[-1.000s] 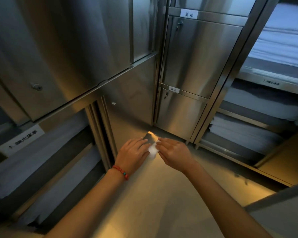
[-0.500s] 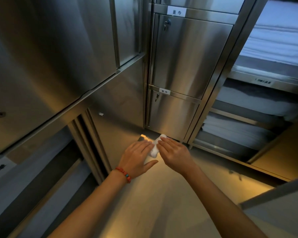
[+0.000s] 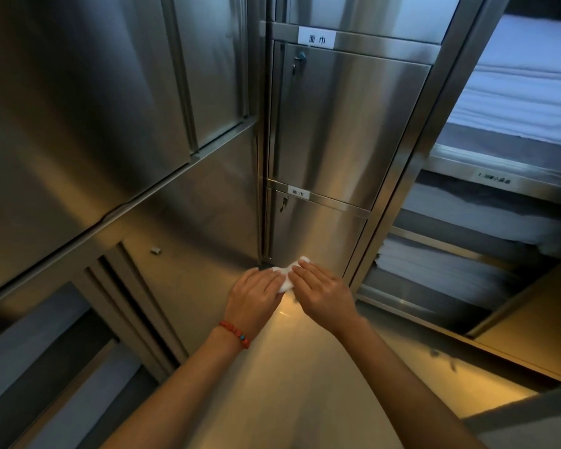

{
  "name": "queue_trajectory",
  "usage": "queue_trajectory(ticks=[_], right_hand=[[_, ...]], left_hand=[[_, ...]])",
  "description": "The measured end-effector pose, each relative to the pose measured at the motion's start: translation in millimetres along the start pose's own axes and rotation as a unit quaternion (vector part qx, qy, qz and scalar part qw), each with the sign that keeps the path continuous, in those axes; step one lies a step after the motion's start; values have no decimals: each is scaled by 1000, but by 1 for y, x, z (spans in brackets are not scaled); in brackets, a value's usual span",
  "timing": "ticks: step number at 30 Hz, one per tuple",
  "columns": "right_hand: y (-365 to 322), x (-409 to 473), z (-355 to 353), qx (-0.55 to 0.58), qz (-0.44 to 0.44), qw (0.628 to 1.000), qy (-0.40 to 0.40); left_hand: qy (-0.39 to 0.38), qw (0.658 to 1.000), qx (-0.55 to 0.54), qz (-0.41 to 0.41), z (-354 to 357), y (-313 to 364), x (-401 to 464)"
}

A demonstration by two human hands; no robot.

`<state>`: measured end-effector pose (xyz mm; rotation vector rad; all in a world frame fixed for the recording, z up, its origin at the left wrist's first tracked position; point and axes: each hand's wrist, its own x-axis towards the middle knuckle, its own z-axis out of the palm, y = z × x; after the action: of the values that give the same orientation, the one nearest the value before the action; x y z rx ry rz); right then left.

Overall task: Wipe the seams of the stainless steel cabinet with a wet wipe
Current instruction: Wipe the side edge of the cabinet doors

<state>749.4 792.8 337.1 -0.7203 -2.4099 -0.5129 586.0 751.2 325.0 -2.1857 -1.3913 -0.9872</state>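
Since the earlier frames both hands have moved farther from the person toward the foot of the stainless steel cabinet (image 3: 344, 131), and the white wet wipe (image 3: 285, 278) now lies at the lower door's (image 3: 318, 234) bottom edge. Left hand (image 3: 253, 294): fingers extended, fingertips resting on the near left part of the wipe. Right hand (image 3: 324, 293): fingers extended, fingertips pressing the far right part of the wipe; whether either thumb pinches the cloth from below cannot be told, as the hands cover it. Wipe: crumpled, showing between the two sets of fingertips, apparently against the seam where the lower door meets the floor (image 3: 305, 384). A red beaded bracelet (image 3: 235, 333) circles the left wrist. Cabinet: two locked doors, one above the other, each headed by a white label, the upper label (image 3: 317, 38) and the lower label (image 3: 298, 192). Left: further steel panels (image 3: 78, 124) meeting the cabinet in a corner. Right: open shelves holding folded white linen (image 3: 486, 215).
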Motion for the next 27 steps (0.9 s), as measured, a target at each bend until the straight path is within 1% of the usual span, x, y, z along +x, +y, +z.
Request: queue_trajectory(ticks=[4, 7, 13, 16, 23, 27], right_hand=[[46, 9, 7, -3, 9, 1000, 20], [78, 15, 14, 2, 20, 1000, 22], [133, 24, 32, 2, 11, 1000, 14], [155, 30, 42, 6, 0, 1000, 24], [198, 54, 65, 5, -21, 999, 50], [218, 70, 84, 6, -26, 999, 47]], left_hand=[[18, 1000, 13, 5, 29, -7, 35], [17, 1000, 22, 3, 46, -9, 60], [18, 999, 26, 13, 77, -9, 100], [13, 999, 28, 21, 88, -14, 113], [3, 1000, 29, 7, 109, -56, 151], [-12, 999, 20, 23, 125, -80, 176]])
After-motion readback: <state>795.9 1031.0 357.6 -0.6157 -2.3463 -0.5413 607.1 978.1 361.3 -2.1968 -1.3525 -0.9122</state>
